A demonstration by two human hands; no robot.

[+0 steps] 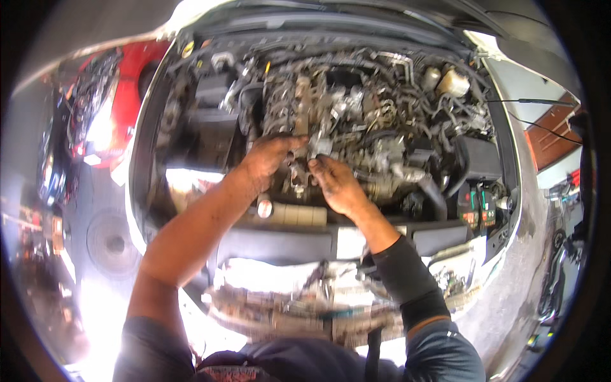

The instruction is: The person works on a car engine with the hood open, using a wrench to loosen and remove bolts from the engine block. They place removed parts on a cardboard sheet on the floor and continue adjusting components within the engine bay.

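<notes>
Both my hands reach over the front of an exposed car engine (347, 108). My left hand (267, 159) comes in from the left, its index finger stretched to the right along metal parts and its other fingers bent around something hidden beneath them. Close to its right, my right hand (336, 184) has thumb and fingers drawn together at the engine's front; what they grip is too small and blurred to tell. Between and below the hands shows a metal piece (298, 175). Just below sits a pale plastic tank (296, 214) with a round white cap (265, 208).
A black box (213, 137) fills the left of the engine bay. A battery (476, 207) sits at the front right, a fluid reservoir (454, 83) at the back right. The raised hood (509, 28) hangs above. A red car (130, 95) stands to the left.
</notes>
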